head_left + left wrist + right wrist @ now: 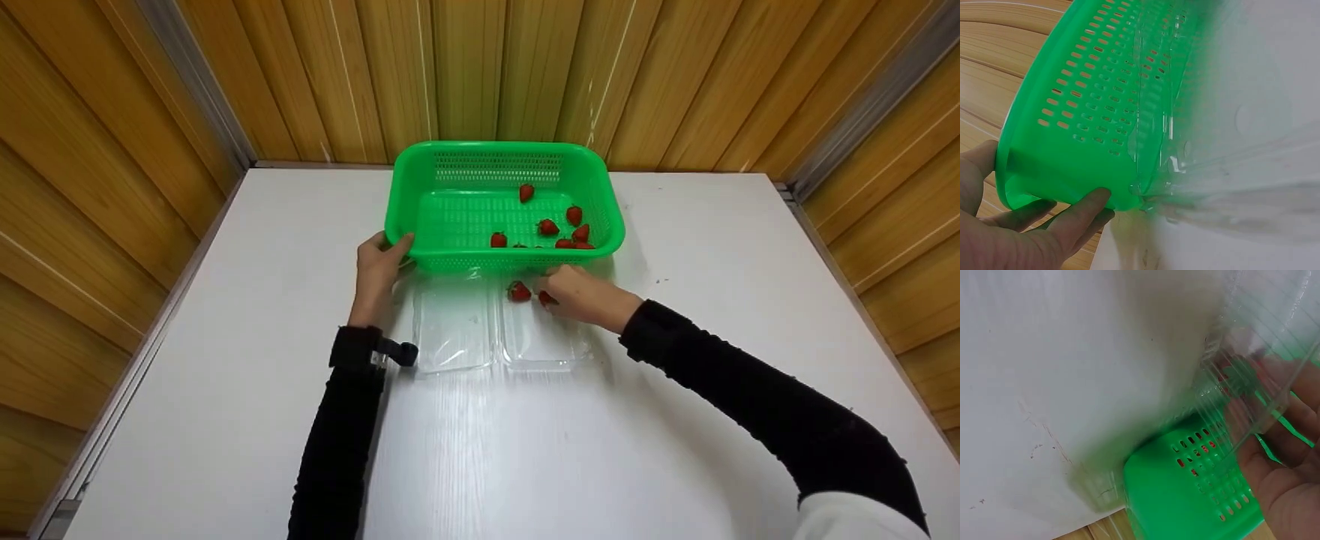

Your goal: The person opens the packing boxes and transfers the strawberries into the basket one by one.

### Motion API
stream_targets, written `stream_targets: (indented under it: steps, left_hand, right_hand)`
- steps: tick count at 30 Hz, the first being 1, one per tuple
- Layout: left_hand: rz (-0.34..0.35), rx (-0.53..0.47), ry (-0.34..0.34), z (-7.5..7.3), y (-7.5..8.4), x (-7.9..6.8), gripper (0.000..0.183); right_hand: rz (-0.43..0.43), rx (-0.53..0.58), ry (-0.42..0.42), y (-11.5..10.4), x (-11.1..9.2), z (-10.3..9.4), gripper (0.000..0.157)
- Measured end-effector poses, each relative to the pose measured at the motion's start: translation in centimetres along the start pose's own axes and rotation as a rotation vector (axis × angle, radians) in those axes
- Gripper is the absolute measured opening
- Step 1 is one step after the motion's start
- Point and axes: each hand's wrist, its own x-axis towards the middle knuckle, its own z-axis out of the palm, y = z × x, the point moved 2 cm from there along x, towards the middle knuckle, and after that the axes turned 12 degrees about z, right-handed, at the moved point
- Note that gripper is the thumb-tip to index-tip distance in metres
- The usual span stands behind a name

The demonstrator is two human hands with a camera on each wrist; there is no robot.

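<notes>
A green plastic basket [504, 255] with slotted walls stands at the back of the table, several strawberries [548, 226] lying mostly toward its right side. My left hand [379, 274] grips the basket's near left corner, thumb over the rim and fingers against the outer wall. In front of the basket lies an opened clear plastic clamshell box [455, 330], its two halves side by side. One strawberry [518, 292] sits in the right half. Just beside it, my right hand [581, 294] pinches another strawberry [546, 298], which shows blurred through the clear plastic in the right wrist view.
A white table [480, 465] carries everything. Wood-patterned panels [480, 67] rise behind the basket and along both sides, joined by grey metal strips at the corners. A few dark specks lie on the table right of the box.
</notes>
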Motion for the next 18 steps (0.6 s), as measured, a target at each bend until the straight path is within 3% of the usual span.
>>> stream_targets:
  steps: [8, 18]
  left_hand:
    - [-0.012, -0.009, 0.013, 0.13, 0.23, -0.07, 0.042]
    - [-0.015, -0.011, -0.002, 0.03, 0.22, -0.05, 0.047]
  right_hand:
    - [0.063, -0.022, -0.037, -0.19, 0.15, 0.51, 0.01]
    - [0.038, -0.032, -0.024, -0.39, 0.28, 0.5, 0.006]
